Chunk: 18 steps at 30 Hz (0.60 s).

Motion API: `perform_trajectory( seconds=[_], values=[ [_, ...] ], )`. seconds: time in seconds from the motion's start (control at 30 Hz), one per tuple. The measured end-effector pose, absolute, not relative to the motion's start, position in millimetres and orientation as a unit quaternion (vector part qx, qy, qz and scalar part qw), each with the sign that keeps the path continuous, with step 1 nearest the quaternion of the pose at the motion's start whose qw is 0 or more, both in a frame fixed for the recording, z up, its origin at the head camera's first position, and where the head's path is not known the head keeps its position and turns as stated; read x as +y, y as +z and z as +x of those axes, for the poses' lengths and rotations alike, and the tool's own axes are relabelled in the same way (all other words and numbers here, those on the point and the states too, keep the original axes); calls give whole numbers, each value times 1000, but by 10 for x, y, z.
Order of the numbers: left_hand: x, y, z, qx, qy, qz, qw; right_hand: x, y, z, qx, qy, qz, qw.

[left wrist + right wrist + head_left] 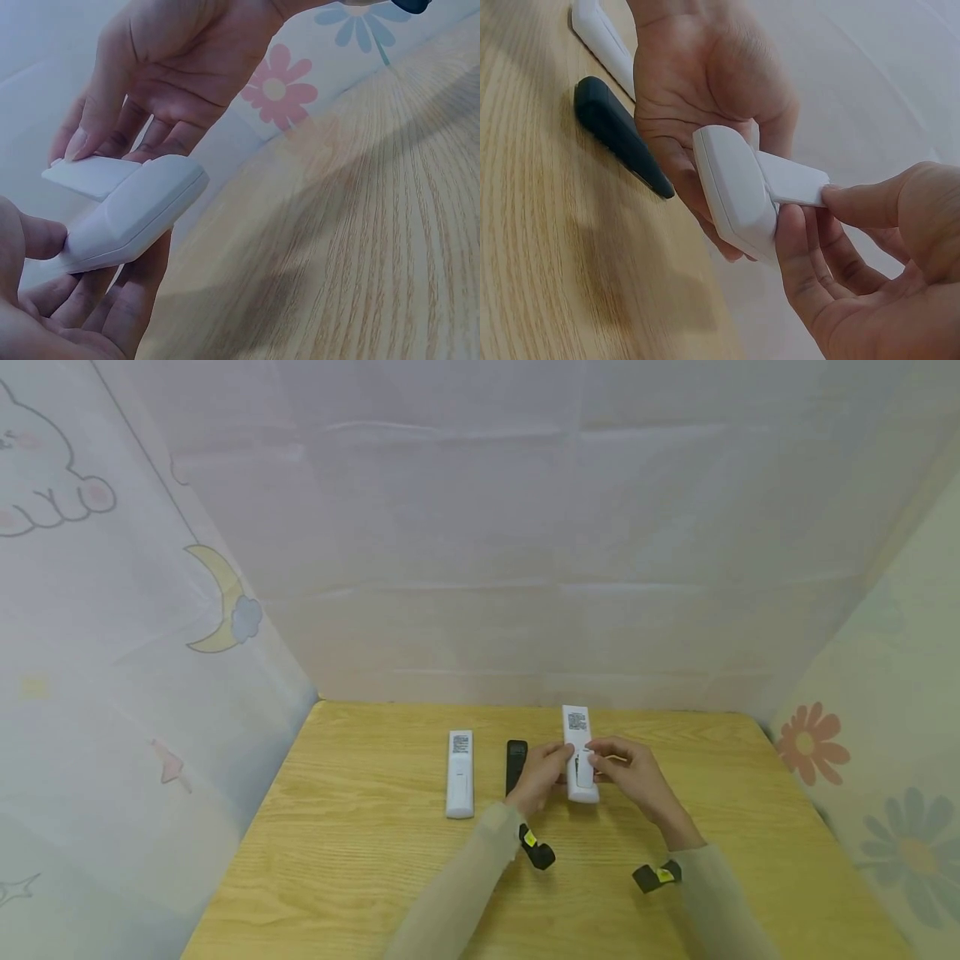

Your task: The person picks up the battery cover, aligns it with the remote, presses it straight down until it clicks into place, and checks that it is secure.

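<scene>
A white remote control (577,722) is held above the table, its back with a printed label facing up. My left hand (541,774) grips it from the left, thumb on the near side and fingers beneath, as the left wrist view shows. The white battery cover (793,178) stands tilted at an angle from the remote's back, one end against the body. Its free end is pinched between thumb and fingers of my right hand (634,774). Part of the battery compartment (577,768) shows beside the cover; what lies inside is too small to tell.
Another white remote (460,777) lies back up on the wooden table (360,827), to the left. Between it and my hands lies a black remote (515,760), partly behind my left hand. Patterned cloth walls (480,635) close the table at the back and sides.
</scene>
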<state>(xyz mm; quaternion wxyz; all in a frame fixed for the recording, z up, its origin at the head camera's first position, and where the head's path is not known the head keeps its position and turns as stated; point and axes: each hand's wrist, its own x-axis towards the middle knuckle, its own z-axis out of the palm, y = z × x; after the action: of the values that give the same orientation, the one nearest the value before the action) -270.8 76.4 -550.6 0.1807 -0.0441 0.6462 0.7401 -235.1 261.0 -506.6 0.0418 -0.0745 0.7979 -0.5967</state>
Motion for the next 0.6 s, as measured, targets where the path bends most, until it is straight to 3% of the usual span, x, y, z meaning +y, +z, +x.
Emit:
perform_trajectory(
  seconds=[0.6],
  values=[
    [755, -5499, -2693, 639, 745, -35, 188, 2603, -5050, -2349, 820, -566, -73, 30]
  ],
)
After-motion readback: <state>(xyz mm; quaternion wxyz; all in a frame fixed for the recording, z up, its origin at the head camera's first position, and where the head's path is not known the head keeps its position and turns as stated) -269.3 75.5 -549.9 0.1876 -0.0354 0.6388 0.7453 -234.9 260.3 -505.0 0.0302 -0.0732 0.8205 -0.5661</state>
